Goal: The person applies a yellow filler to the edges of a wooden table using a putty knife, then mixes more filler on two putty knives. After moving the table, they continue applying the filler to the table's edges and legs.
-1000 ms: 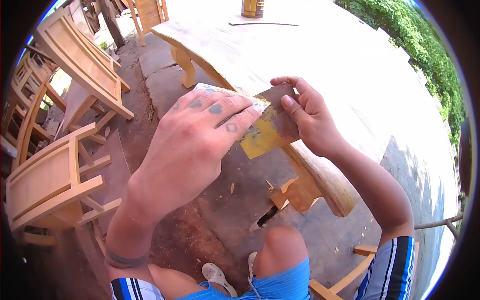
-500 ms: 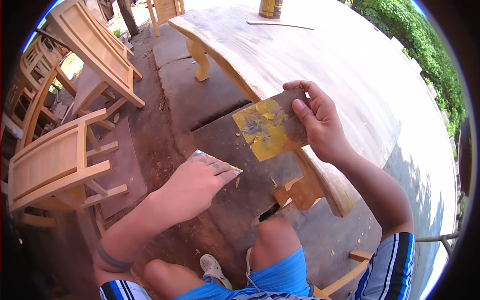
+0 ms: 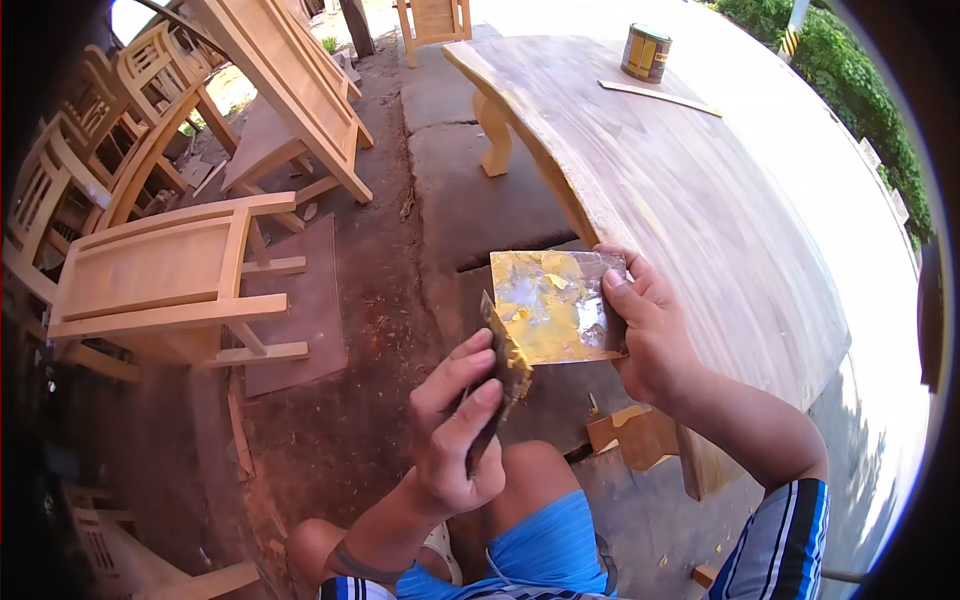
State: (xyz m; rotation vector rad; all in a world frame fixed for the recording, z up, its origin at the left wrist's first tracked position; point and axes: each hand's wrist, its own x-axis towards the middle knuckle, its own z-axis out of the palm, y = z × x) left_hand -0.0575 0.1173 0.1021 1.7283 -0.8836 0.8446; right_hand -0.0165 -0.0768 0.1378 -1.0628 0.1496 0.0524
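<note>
A flat plate [image 3: 555, 305] smeared with yellow filler is pinched at its right edge by the right hand [image 3: 650, 340], just beside the table [image 3: 700, 200]. The left hand [image 3: 455, 430] grips a scraper [image 3: 503, 365] whose tip touches the plate's lower left corner.

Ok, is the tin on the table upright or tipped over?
Upright: the tin stands on its base at the far end of the table, round top facing up.

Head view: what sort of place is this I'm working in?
Probably an outdoor furniture workshop yard. Unfinished wooden chairs lie on bare dirt, a large raw wooden tabletop carries a tin can, and the right hand holds a filler-smeared sheet, the left hand a scraper.
</note>
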